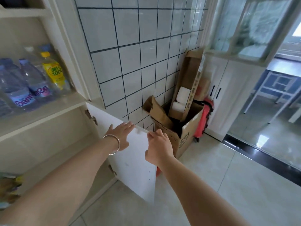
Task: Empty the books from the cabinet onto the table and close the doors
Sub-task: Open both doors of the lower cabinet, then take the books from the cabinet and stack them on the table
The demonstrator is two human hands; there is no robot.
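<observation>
A cream cabinet (pixel 53 121) fills the left side. Its lower white door (pixel 133 162) stands swung open toward the tiled wall. My left hand (pixel 121 134), with a silver bangle at the wrist, lies flat with straight fingers on the door's inner face near the top edge. My right hand (pixel 158 147) grips the door's top outer corner, fingers curled over the edge. The lower compartment looks bare in the part I see. A blurred colourful stack (pixel 9 190) shows at the bottom left edge; I cannot tell whether these are books. No table is in view.
Several water bottles (pixel 24 88) and a yellow drink bottle (pixel 53 70) stand on the upper shelf. A cardboard box (pixel 180 128) stuffed with flattened cartons and paper rolls sits right behind the open door. A red suitcase (pixel 203 119) and a white cupboard (pixel 228 98) stand beyond.
</observation>
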